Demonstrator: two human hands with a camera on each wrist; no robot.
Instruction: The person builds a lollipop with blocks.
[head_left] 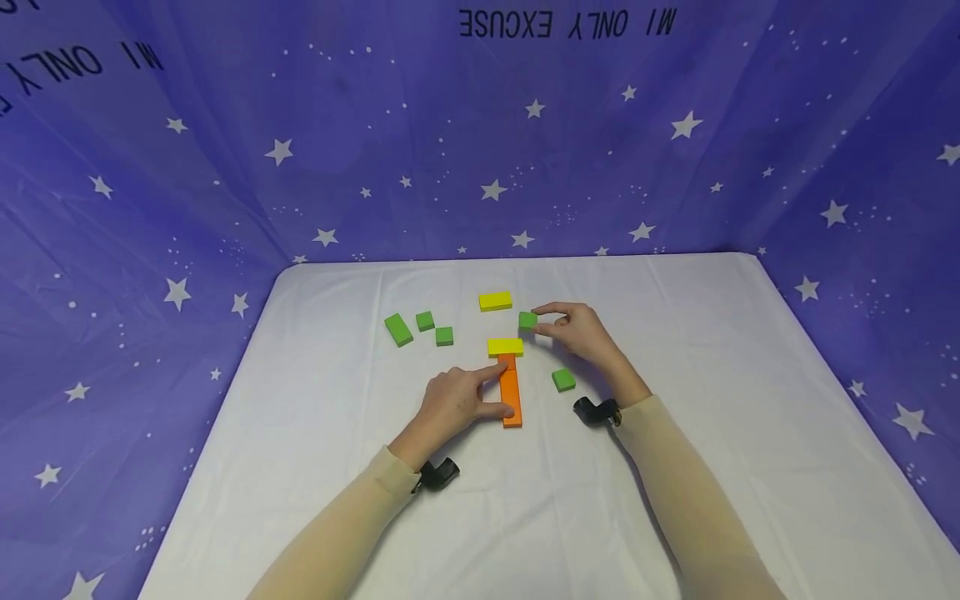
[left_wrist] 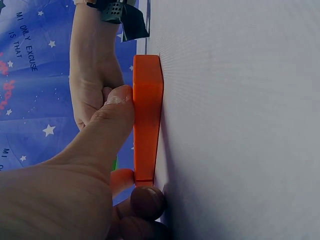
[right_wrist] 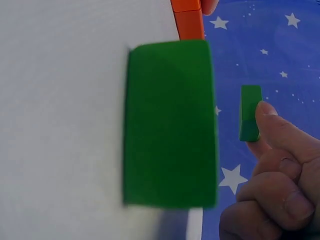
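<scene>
My right hand (head_left: 581,332) pinches a small green block (head_left: 528,320) between thumb and index finger; in the right wrist view that green block (right_wrist: 250,112) is raised above the table. My left hand (head_left: 452,397) rests its thumb and index finger on top of a flat orange strip (head_left: 511,398), which has a seam near its far end. In the left wrist view, the thumb touches the orange block (left_wrist: 146,115) and other fingers sit by its far end. A yellow block (head_left: 505,347) lies crosswise at the strip's far end, just beyond my left index finger.
Another yellow block (head_left: 496,301) lies farther back. To the left are a longer green block (head_left: 398,330) and two small green blocks, one behind (head_left: 425,321) and one nearer (head_left: 444,336). A green block (head_left: 563,380) lies near my right wrist. The white-covered table (head_left: 337,317) meets a starry curtain.
</scene>
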